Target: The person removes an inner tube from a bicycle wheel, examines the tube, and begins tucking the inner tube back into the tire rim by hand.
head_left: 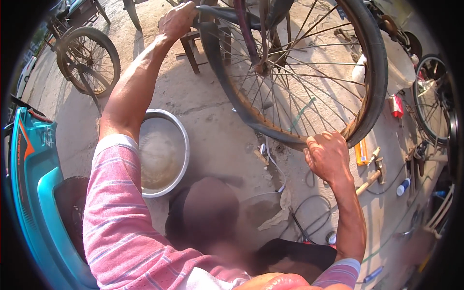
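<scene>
At the far left of the wheel (pixel 263 68), the left hand (pixel 178 20) grips a dark rubber strip (pixel 211 48), well apart from the right hand (pixel 327 152), clamped on the near edge of the tyre (pixel 378 72).

The spoked wheel (pixel 261 68) is cut off at top; centre left, the basin (pixel 186 145) is partly hidden by a sleeve (pixel 116 188).

Well to the left of the spoked wheel (pixel 261 69) before you, you see a teal body panel (pixel 43 157) with a pale marking (pixel 48 135) on its upper part and a line of small lettering (pixel 19 149) along its edge, near an orange accent. Just right of the wheel, a red box (pixel 396 105) shows pale marks, too small for you to read.
</scene>
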Demonstrator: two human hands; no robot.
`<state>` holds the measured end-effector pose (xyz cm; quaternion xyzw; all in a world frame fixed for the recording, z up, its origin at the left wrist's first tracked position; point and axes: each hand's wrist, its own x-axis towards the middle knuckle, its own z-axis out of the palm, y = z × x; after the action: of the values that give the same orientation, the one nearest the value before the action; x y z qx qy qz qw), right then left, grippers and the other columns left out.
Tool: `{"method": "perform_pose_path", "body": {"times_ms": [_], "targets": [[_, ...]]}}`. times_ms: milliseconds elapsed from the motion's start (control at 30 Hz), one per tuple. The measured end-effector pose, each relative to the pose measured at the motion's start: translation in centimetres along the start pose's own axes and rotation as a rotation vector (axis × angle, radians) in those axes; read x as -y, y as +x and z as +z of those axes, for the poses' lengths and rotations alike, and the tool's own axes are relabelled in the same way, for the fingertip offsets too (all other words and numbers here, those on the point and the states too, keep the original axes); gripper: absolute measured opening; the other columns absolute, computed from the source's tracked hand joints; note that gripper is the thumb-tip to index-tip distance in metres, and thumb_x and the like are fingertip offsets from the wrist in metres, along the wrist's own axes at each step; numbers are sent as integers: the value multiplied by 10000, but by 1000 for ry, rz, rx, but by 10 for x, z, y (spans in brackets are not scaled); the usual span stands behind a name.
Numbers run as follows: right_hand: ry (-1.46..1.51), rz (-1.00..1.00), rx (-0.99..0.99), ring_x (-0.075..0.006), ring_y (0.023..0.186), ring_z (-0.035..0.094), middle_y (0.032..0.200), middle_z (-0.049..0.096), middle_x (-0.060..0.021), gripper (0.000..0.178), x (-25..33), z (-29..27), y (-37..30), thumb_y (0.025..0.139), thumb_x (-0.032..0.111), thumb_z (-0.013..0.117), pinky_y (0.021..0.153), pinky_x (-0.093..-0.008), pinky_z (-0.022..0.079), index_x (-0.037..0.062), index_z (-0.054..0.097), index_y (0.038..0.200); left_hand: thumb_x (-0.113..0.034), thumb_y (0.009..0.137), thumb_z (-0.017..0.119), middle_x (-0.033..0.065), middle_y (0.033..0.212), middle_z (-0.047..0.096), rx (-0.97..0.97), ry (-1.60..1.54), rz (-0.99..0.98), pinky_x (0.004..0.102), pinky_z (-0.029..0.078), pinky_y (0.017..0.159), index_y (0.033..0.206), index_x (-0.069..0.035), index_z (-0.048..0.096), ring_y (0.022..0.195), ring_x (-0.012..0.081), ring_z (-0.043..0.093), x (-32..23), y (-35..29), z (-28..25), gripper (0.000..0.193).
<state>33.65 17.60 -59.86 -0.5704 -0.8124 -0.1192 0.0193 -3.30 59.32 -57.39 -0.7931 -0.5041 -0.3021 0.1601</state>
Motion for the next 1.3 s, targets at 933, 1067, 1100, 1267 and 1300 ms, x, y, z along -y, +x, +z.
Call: {"method": "perform_pose_path", "body": {"times_ms": [933, 1067, 1100, 1267, 1300], "targets": [[-68, -115, 344, -270, 827, 727, 775, 738, -101, 208, 9, -61, 31, 833, 275, 777, 826, -417, 564, 73, 731, 835, -256, 1011, 684, 155, 1318, 643, -59, -391, 202, 493, 523, 1022, 1575, -266, 486, 1211, 385, 628, -55, -57, 11, 598], [-99, -125, 349, -267, 813, 728, 785, 743, -96, 215, 13, -55, 30, 835, 293, 768, 829, -427, 560, 85, 725, 802, -260, 1015, 676, 151, 1389, 607, -66, -345, 192, 492, 522, 1031, 1588, -264, 475, 1223, 403, 625, -56, -64, 3, 607], [-97, -132, 344, -267, 813, 728, 785, 743, -96, 215, 13, -53, 30, 835, 293, 768, 829, -427, 560, 85, 725, 802, -260, 1015, 676, 151, 1389, 607, -66, -337, 190, 492, 522, 1031, 1588, -264, 475, 1223, 403, 625, -57, -62, -6, 607], [-130, -260, 300, -268, 758, 730, 696, 720, -92, 245, -4, -54, 30, 843, 299, 722, 774, -432, 568, 92, 701, 713, -280, 989, 711, 150, 1360, 610, -177, -382, 261, 485, 524, 1010, 1567, -202, 496, 1209, 395, 629, -94, -47, -3, 623], [-134, -265, 295, -268, 758, 730, 696, 720, -92, 245, -7, -58, 33, 843, 299, 722, 774, -432, 568, 92, 701, 713, -269, 981, 716, 158, 1328, 616, -140, -447, 239, 483, 533, 992, 1557, -193, 504, 1190, 406, 633, -94, -47, -4, 618]]}}
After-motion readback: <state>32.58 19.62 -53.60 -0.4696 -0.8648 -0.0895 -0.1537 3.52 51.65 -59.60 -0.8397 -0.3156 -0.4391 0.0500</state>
